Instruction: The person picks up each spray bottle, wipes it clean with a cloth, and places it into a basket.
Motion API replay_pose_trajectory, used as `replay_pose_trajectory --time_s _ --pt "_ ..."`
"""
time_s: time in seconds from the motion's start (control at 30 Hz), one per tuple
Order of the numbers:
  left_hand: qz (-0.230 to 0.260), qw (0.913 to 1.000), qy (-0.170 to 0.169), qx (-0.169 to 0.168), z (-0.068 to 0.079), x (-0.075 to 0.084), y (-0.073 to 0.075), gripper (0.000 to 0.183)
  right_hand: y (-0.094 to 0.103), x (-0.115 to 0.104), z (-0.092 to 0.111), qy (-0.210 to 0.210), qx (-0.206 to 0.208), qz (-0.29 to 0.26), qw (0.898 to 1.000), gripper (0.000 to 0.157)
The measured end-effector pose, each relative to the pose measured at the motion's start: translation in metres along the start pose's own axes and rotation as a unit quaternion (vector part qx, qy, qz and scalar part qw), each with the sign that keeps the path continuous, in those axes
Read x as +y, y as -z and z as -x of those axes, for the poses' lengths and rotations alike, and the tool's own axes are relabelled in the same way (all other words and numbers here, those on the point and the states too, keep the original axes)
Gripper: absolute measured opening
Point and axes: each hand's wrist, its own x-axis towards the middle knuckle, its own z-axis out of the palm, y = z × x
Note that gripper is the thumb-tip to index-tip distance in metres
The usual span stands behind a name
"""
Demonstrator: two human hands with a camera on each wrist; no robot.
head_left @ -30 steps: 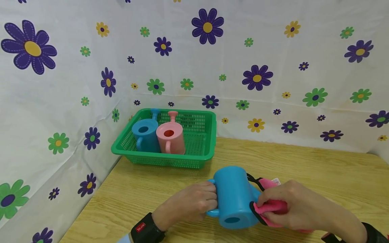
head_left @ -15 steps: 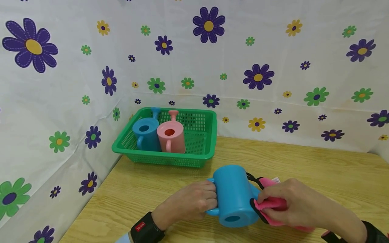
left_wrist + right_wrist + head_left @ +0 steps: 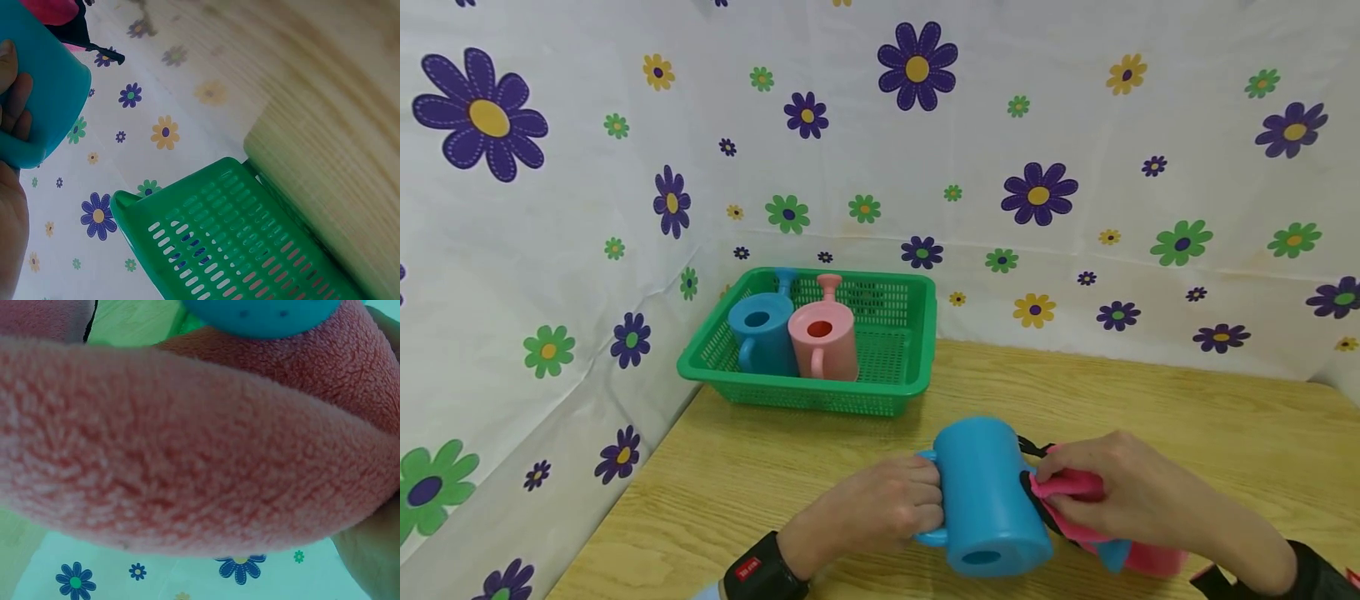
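A blue toy watering can [image 3: 988, 500] is held tilted over the table, its opening facing the near side. My left hand [image 3: 891, 504] grips its handle, fingers curled through the loop; the left wrist view shows the same grip on the watering can [image 3: 47, 81]. On the can's right, my right hand [image 3: 1127, 492] pinches a pink fluffy cloth [image 3: 1078, 483] with black edging around the spout. Below that hand the blue spout head [image 3: 1112, 552] pokes out of the cloth. In the right wrist view the cloth [image 3: 187, 444] fills most of the picture, beneath the holed spout head [image 3: 269, 315].
Behind the left hand, a green basket [image 3: 805, 392] stands on the wooden table [image 3: 1112, 400]. Inside it are a blue watering can [image 3: 765, 342] and a pink watering can [image 3: 827, 342], both upright. A flower-printed sheet [image 3: 850, 150] hangs behind and along the left side.
The held watering can and my left hand have shifted slightly right and nearer. The spout head, earlier covered, now shows below the cloth. My right hand still pinches the cloth.
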Motion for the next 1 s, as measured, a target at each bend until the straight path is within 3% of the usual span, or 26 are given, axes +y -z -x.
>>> replay_pose_trajectory --time_s 0.67,1.0 --pt "-0.019 0.9991 -0.039 -0.001 -0.006 0.011 -0.001 0.023 -0.005 0.021 -0.006 -0.037 0.041 0.042 0.998 0.03" --pt "-0.018 0.9991 -0.038 0.0 -0.004 0.011 0.0 0.024 -0.007 0.027 -0.007 -0.043 0.052 0.048 0.997 0.034"
